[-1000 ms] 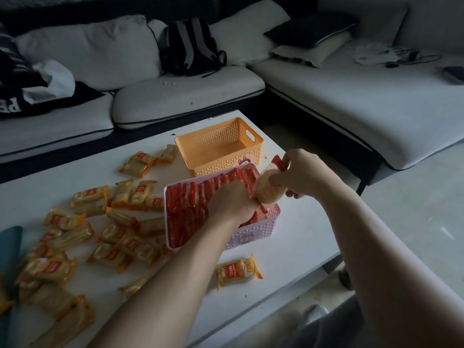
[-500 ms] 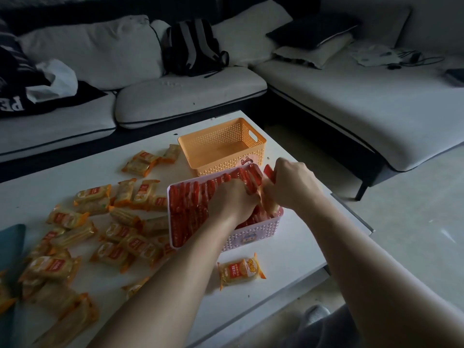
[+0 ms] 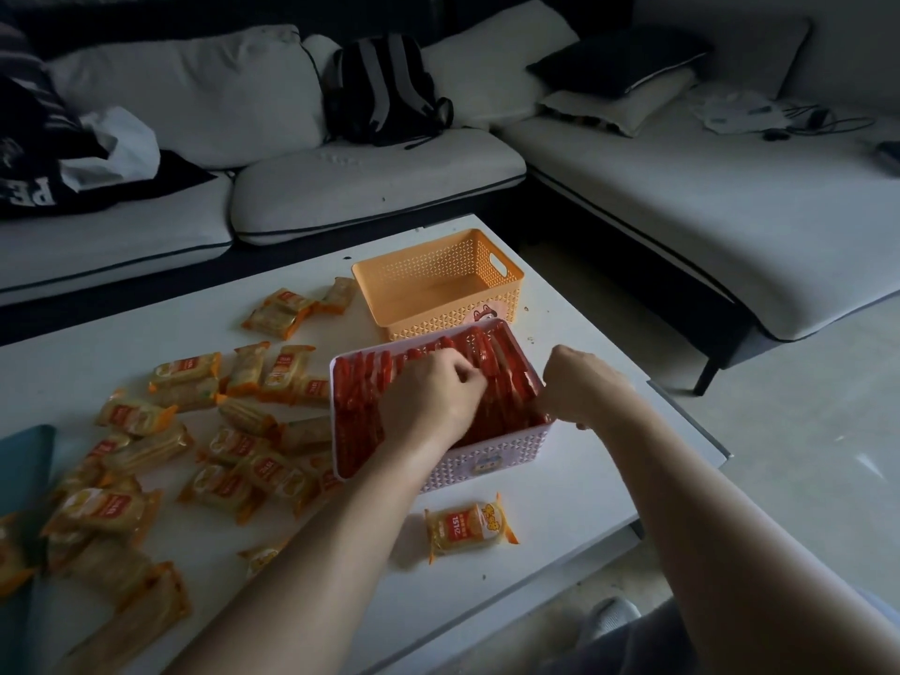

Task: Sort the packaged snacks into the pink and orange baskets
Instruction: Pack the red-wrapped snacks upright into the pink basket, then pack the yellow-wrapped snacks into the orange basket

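Note:
The pink basket (image 3: pixel 487 460) stands on the white table (image 3: pixel 599 479), packed with red snack sticks (image 3: pixel 360 397). My left hand (image 3: pixel 428 397) is inside it, fingers curled on the sticks near the middle. At the basket's right rim, my right hand (image 3: pixel 579 387) reaches down into the sticks; its fingertips are hidden. Just behind stands the orange basket (image 3: pixel 438 324), with nothing in it. Several yellow snack packets (image 3: pixel 253 460) lie scattered on the table to the left, and one yellow packet (image 3: pixel 467 526) lies alone in front of the pink basket.
The table's right edge runs close to the pink basket, with bare floor beyond. A grey sofa wraps around the back and right, with a black backpack (image 3: pixel 384 90) on it. A teal object (image 3: pixel 24 470) lies at the table's left edge.
My right hand, which held red sticks above the pink basket's far corner, has come down into the basket at its right rim. My left hand stayed among the sticks.

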